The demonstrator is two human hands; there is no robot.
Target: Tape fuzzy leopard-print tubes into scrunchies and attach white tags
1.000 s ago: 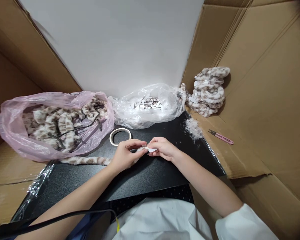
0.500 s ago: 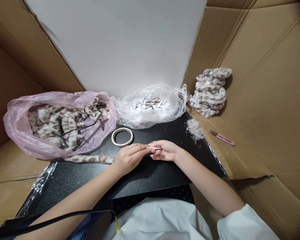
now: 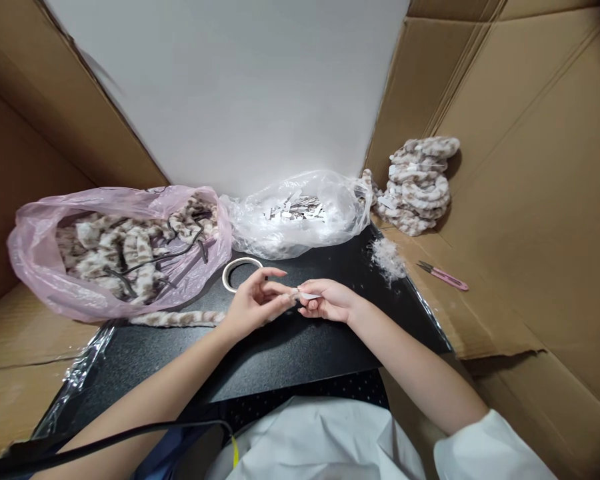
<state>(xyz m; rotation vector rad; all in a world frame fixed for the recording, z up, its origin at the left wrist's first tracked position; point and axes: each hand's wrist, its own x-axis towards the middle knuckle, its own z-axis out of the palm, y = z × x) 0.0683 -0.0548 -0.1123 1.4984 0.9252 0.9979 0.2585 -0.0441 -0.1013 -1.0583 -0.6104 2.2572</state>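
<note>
My right hand (image 3: pixel 330 301) is closed in a pinch around a narrow white label (image 3: pixel 310 296). The fingertips of my left hand (image 3: pixel 255 303) meet at the label's left end, pinching it between thumb and fingers, with the index finger lifted. What exactly lies between the touching fingertips is partly hidden. A spotted plush strip (image 3: pixel 177 319) lies on the black table and runs under my left hand, where its far end is covered. Just beyond the left hand sits a roll of tape (image 3: pixel 226 279), partly covered by the fingers.
A pink plastic bag (image 3: pixel 35 267) of spotted plush strips stands at left. Behind, a clear bag (image 3: pixel 250 233) holds many white labels. At right are a pile of plush loops (image 3: pixel 420 187), a tuft of white threads (image 3: pixel 387 260) and pink thread snips (image 3: pixel 445 275). Cardboard walls (image 3: pixel 520 167) flank the table.
My left index finger has lifted and the left fingers have spread apart, the thumb now showing. The right hand still pinches the label in nearly the same place.
</note>
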